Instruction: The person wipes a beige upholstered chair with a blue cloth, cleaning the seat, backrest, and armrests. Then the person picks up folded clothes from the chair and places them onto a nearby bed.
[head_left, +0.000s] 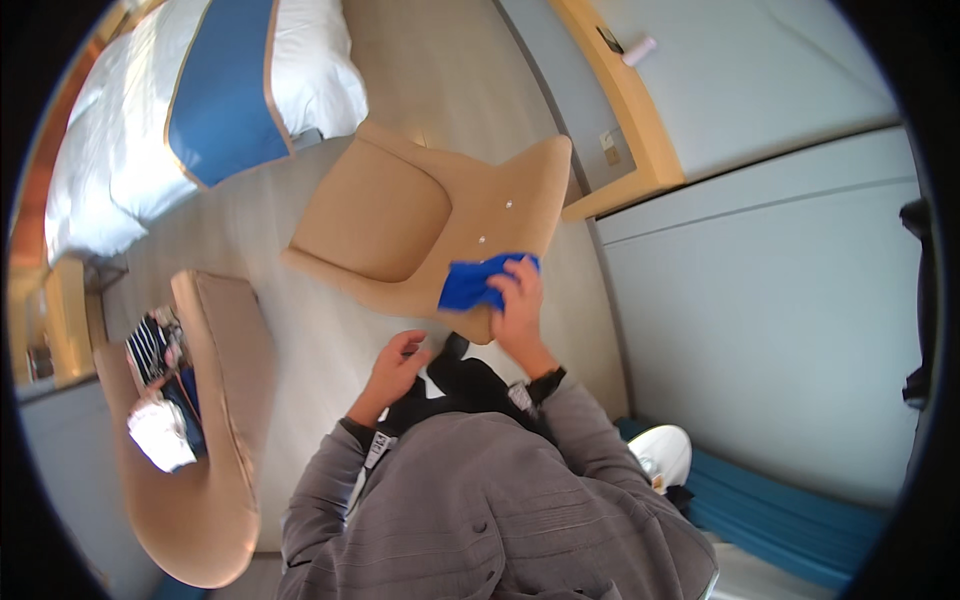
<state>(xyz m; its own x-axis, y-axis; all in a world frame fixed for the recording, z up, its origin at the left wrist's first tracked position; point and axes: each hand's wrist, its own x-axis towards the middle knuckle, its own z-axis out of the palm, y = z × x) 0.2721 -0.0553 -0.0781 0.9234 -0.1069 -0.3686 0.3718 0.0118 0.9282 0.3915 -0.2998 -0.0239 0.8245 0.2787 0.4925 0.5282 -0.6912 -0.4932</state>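
A blue cloth (467,286) lies against the near end of the backrest of a tan armchair (376,212). My right hand (519,312) is closed on the cloth's right part, with the fingers bent over it. Two small white spots show on the chair back beyond the cloth. Closer to my body, my left hand (396,368) hangs over the floor just short of the chair, its fingers loosely apart and nothing in it. Both wrists wear dark bands with small pale tags.
A tan sofa (235,350) with a pile of clothes (163,385) stands at left. Beyond it is a bed (310,70) with a blue runner (225,95). A wooden-edged desk (640,110) and a grey-blue wall (760,290) bound the right side. Teal curtain-like fabric (760,510) lies behind right.
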